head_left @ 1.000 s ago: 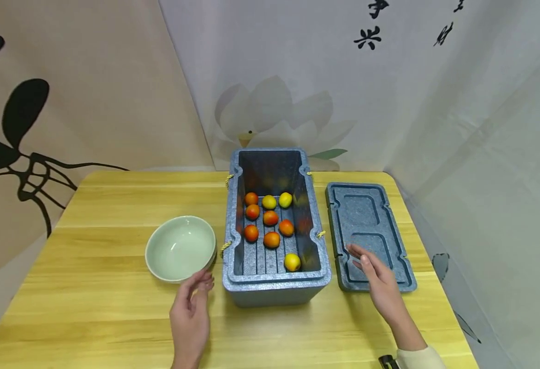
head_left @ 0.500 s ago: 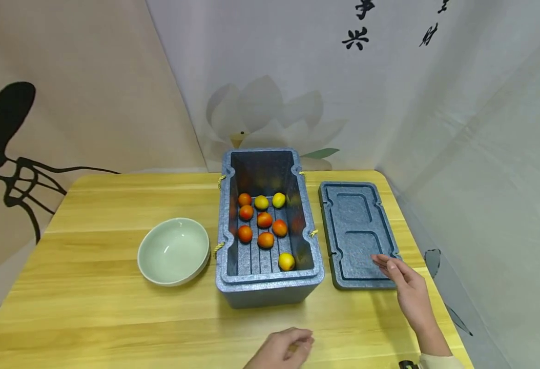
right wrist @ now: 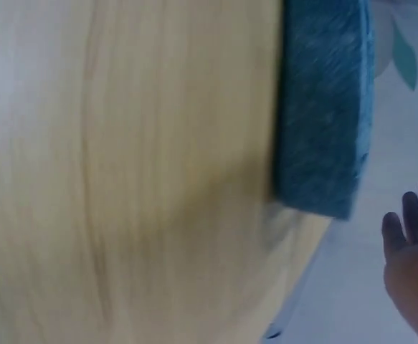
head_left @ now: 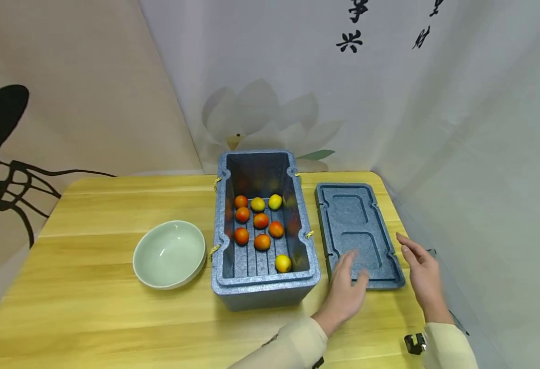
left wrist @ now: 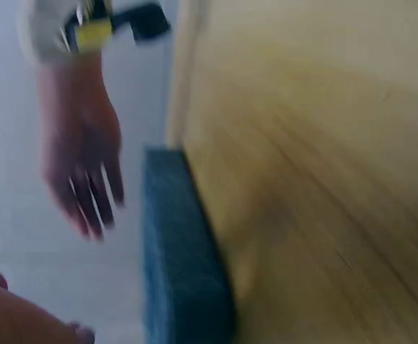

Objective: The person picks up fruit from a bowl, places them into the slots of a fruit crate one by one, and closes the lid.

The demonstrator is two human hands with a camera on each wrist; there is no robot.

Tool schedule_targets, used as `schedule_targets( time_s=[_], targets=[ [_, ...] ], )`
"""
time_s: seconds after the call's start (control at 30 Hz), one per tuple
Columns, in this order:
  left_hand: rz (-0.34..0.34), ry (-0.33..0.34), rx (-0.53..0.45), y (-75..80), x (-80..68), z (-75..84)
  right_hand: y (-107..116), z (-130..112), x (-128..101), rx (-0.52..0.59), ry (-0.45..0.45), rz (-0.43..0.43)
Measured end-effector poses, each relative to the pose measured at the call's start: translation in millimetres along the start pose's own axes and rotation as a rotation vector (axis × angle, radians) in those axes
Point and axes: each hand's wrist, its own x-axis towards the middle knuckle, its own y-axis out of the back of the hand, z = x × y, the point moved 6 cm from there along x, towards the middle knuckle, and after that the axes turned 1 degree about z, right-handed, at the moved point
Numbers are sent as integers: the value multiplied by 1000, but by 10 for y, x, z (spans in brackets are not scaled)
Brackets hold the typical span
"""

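A grey foam box lid (head_left: 349, 211) with two rectangular recesses lies on the wooden table, right of the foam box. My left hand (head_left: 344, 294) is at the lid's near left corner, fingers spread and overlapping its edge in the head view. On the lid's right side, my right hand (head_left: 424, 274) hovers with fingers extended, holding nothing. The left wrist view shows the lid's side wall (left wrist: 183, 265) with the right hand (left wrist: 83, 143) beyond it. In the right wrist view the lid's side (right wrist: 320, 107) stands near the extended fingers (right wrist: 413, 215).
The open grey foam box (head_left: 270, 289) in the middle holds several small red-orange fruits (head_left: 262, 242) and yellow fruits (head_left: 283, 263). Yellow cord loops (head_left: 214, 249) show at its sides. A pale green bowl (head_left: 170, 256) stands left of it. A curtain (head_left: 261, 61) hangs behind the table (head_left: 90, 318).
My left hand has swung from beside the bowl, across the table's front, to the lid's near left corner. My right hand has moved right, from over the lid to beside it.
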Motion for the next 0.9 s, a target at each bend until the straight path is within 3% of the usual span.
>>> schedule_targets(
  time_s=[0.13, 0.23, 0.4, 0.47, 0.57, 0.7, 0.77, 0.9],
  targets=[
    [292, 30, -64, 112, 278, -215, -71, 174, 106, -2, -78, -63],
    [423, 88, -135, 148, 375, -375, -110, 274, 152, -10, -129, -101],
    [430, 243, -213, 72, 386, -626, -175, 373, 176, 36, -180, -129],
    [431, 261, -256, 50, 392, -694, -193, 402, 177, 51, -188, -126],
    [457, 219, -354, 43, 434, -747, -191, 459, 182, 65, -203, -107],
    [487, 116, -488, 31, 499, -770, -150, 539, 200, 82, -241, -73],
    [508, 112, -476, 31, 503, -790, -127, 576, 209, 96, -265, -59],
    [559, 150, -357, 41, 473, -819, -81, 657, 221, 206, -341, -30]
  ],
)
